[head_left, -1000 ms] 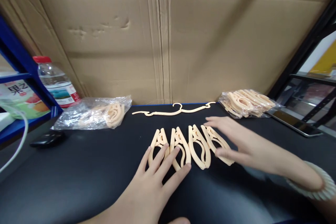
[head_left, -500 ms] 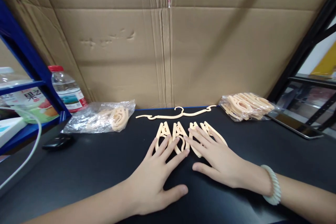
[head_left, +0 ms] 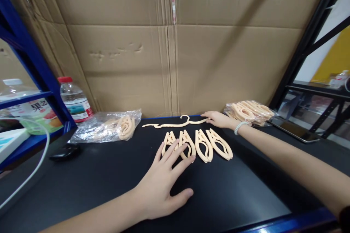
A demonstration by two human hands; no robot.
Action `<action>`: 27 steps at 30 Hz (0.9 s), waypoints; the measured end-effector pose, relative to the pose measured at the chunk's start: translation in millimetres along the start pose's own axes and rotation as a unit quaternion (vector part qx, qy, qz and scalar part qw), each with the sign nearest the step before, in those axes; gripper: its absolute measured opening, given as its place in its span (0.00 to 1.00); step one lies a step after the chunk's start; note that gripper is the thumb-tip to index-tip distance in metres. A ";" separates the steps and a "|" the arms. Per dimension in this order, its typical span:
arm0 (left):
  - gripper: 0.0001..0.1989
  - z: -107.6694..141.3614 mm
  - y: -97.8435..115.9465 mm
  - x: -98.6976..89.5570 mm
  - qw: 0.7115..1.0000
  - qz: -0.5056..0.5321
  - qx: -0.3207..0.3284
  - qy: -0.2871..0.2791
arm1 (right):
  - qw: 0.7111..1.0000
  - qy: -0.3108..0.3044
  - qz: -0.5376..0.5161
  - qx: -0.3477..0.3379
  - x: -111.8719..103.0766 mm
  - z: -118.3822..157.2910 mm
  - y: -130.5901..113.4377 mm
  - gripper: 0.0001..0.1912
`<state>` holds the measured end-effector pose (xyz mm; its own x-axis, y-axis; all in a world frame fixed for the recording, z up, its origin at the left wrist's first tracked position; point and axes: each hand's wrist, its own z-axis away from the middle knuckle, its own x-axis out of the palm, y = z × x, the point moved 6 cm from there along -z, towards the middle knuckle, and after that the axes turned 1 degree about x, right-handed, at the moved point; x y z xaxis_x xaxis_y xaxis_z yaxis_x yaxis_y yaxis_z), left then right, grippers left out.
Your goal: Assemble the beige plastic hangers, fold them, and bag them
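Several folded cream plastic hangers [head_left: 202, 149] lie side by side in a row on the black tabletop. My left hand [head_left: 164, 182] is open, its spread fingers resting over the two left folded hangers and partly covering them. Behind the row lies an unfolded hanger [head_left: 175, 125], its hook toward the cardboard. My right hand [head_left: 218, 119], with a beaded bracelet on the wrist, has its fingers closed around that hanger's right end, which they hide.
A clear bag of folded hangers [head_left: 250, 112] sits at the back right beside a dark phone or tablet [head_left: 295, 130]. At the left are another bag [head_left: 109, 127], a black mouse [head_left: 65, 152] and a red-capped bottle [head_left: 75, 100]. Cardboard [head_left: 131, 62] stands behind.
My right hand has left the folded hangers and moved back to the unfolded hanger's right end. My left hand stays in place. The view has tilted up.
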<state>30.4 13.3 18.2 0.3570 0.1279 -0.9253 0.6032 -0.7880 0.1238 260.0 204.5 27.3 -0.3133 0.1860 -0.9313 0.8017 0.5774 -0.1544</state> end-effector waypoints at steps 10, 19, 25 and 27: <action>0.33 0.8 -2.0 -1.7 0.999 0.016 0.021 -0.034 | 0.999 0.035 -0.017 -0.011 -3.3 14.2 -7.1 0.06; 0.23 4.5 0.3 -19.7 0.993 0.073 0.024 0.090 | 0.979 0.191 -0.038 0.055 -57.9 56.2 -14.2 0.05; 0.20 4.0 -22.3 -32.7 0.958 0.222 -0.133 0.125 | 0.951 0.251 -0.172 0.057 -61.3 82.4 -27.1 0.10; 0.21 5.8 -37.0 -31.3 0.908 0.313 -0.234 0.154 | 0.950 0.227 -0.207 0.055 -54.4 86.0 -33.5 0.11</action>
<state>-7.2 35.0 40.5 0.8730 -0.0374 -0.4863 0.4248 -0.4313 0.7959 294.0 106.6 54.7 -0.7813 0.2992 -0.5478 0.6016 0.5945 -0.5335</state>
